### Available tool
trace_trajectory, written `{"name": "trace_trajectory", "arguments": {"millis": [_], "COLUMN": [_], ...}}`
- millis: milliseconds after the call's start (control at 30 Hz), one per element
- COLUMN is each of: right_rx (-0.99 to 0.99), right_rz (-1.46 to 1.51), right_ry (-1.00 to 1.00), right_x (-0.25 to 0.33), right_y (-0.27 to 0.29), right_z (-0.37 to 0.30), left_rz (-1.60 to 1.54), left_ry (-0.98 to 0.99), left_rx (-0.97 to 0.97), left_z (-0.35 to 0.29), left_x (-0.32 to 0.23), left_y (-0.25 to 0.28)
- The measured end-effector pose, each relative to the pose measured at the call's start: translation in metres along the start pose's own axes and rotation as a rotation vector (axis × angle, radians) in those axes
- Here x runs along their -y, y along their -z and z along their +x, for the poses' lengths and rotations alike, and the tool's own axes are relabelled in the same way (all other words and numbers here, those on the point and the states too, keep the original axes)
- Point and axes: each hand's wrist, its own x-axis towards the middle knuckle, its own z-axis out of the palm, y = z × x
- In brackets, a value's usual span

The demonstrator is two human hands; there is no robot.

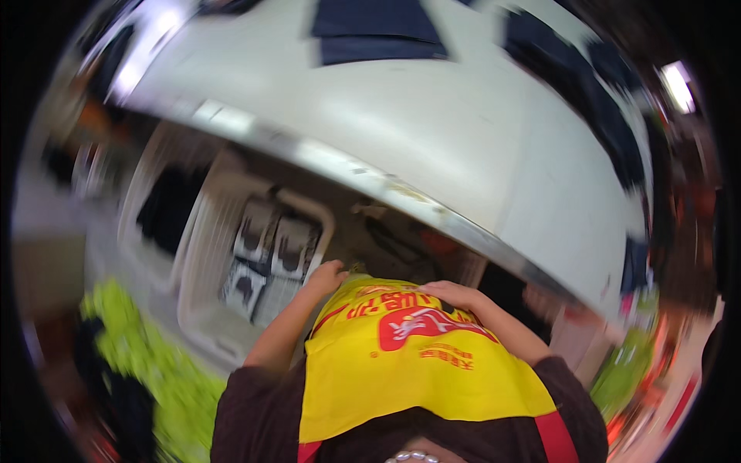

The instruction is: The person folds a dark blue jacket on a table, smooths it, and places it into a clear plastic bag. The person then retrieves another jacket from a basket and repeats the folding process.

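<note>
A yellow apron [432, 378] with red print and red straps covers my front over dark sleeves. At the apron's upper left edge is my left hand [330, 275], close to the right rim of a white plastic basket [197, 289]. Its fingers are small and blurred, so I cannot make out a grip. My right hand [451, 293] lies on the upper right part of the apron with its fingers stretched out. Inside the basket lie several flat packages [293, 245], light with dark printed shapes.
Above my hands runs the metal edge [340, 163] of a white table [370, 108]. Dark navy folded cloth [378, 35] and more dark cloth [579, 85] lie on it. Another basket [137, 193] holds black cloth. Bright yellow-green cloth [147, 347] is heaped at the left.
</note>
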Motion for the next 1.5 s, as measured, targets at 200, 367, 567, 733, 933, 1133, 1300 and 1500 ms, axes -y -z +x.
{"name": "trace_trajectory", "arguments": {"millis": [200, 367, 567, 733, 933, 1133, 1300, 1500], "right_rx": [-0.326, -0.716, -0.86, -0.974, -1.743, -2.033, -1.905, -1.175], "right_rz": [-0.332, 0.134, 0.593, 0.749, 1.228, 1.145, 1.145, 1.99], "right_ry": [-0.335, -0.294, -0.412, -0.43, -0.481, -0.822, -0.589, 0.603], "right_x": [-0.162, -0.327, -0.463, -0.599, -0.741, -0.846, -0.888, -0.64], "right_y": [0.024, -0.012, -0.05, -0.084, 0.016, 0.137, 0.157, 0.098], "right_z": [-0.03, -0.032, -0.058, -0.047, -0.104, -0.167, -0.118, -0.127], "left_rz": [0.077, 0.022, 0.376, 0.605, 0.877, 0.885, 0.804, 0.842], "left_ry": [-0.326, -0.66, -1.213, -1.371, -1.466, -1.33, -1.301, -1.377], "left_rx": [0.283, 0.266, 0.155, 0.23, 0.092, 0.168, 0.202, 0.16], "left_z": [0.043, 0.026, 0.057, 0.089, 0.101, 0.103, 0.112, 0.106], "left_x": [-0.201, -0.356, -0.518, -0.599, -0.605, -0.604, -0.599, -0.606], "left_y": [0.018, -0.056, -0.207, -0.32, -0.352, -0.35, -0.355, -0.354]}}
